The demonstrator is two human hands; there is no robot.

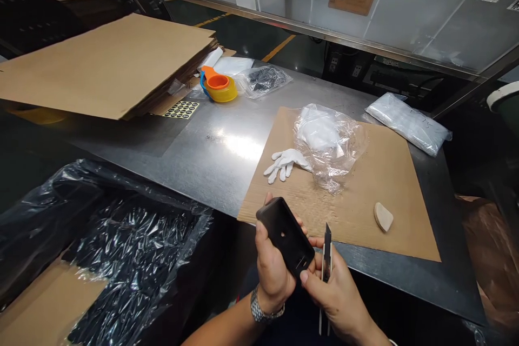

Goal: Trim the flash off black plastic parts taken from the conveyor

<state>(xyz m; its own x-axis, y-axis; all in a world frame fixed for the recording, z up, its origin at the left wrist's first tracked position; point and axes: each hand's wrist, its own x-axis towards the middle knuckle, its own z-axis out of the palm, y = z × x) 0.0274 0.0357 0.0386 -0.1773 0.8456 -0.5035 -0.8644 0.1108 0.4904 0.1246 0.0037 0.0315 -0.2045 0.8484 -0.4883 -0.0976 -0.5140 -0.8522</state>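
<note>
My left hand [272, 270] is closed around a black plastic casing [286, 237], a shallow rectangular shell with a small round hole and a slot near its lower end. A utility knife [326, 265] sits upright in my right hand [340, 292], its dark blade pointing up. The thumb and fingertips of that same hand also touch the lower right corner of the casing. Beyond my hands, a white glove [287, 164] lies on a cardboard sheet [357, 238], next to a clear plastic bag [330, 146] with white material inside. A small beige block [383, 217] rests on the cardboard at right.
A stack of cardboard sheets [121, 65] covers the table's left end. Near it are an orange and yellow tape dispenser [221, 88], a sticker sheet [181, 110] and a bagged black item [265, 80]. Another plastic packet [409, 123] lies at right. Many bagged black parts [133, 259] fill the lower left.
</note>
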